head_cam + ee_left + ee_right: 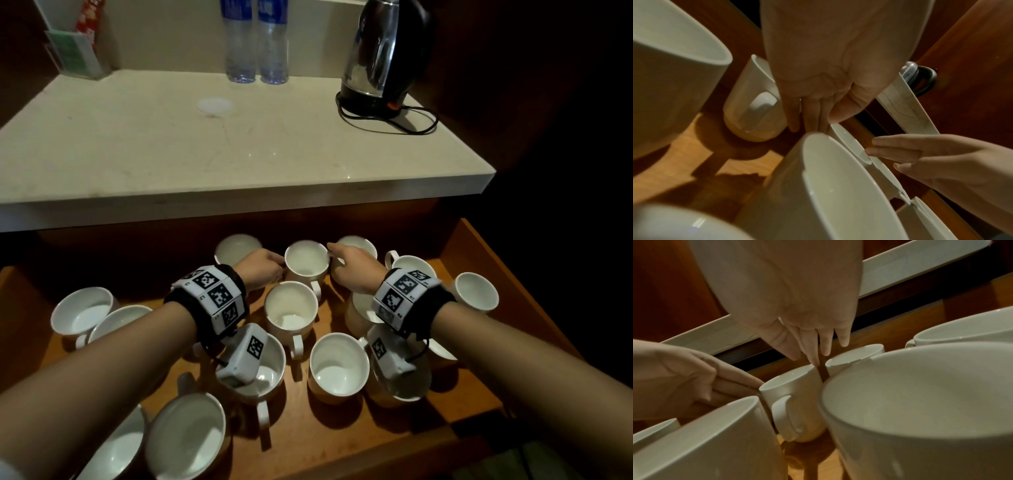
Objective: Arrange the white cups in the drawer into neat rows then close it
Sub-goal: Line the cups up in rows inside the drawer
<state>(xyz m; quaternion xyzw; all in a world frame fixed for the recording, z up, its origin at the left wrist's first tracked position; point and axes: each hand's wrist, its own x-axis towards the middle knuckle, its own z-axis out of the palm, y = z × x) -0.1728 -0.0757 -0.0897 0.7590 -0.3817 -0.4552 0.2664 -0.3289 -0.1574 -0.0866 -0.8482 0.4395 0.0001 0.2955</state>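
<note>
- Open wooden drawer (479, 253) below pale counter (239, 154), full of scattered white cups.
- Back-centre cup (307, 259) upright, empty, glossy white, handle facing the drawer front; sits between both hands.
- Left hand (262, 269) at that cup's left side, fingers (735, 382) straight and together, pressed flat against the wall, not wrapped round.
- Right hand (352, 270) at that cup's right side, fingers (813, 353) extended and slightly spread, one fingertip touching the rim.
- Second cup (356, 246) just right of the back-centre cup, behind the right hand; third (237, 247) to its left, behind the left hand.
- Another cup (291, 313) just in front of the back-centre cup, handle toward the drawer front.
- Remaining cups loose, unaligned, mostly upright; two at drawer's left tilted, overlapping.
- Kettle (387, 58), two water bottles (255, 41) on counter, behind the drawer.
</note>
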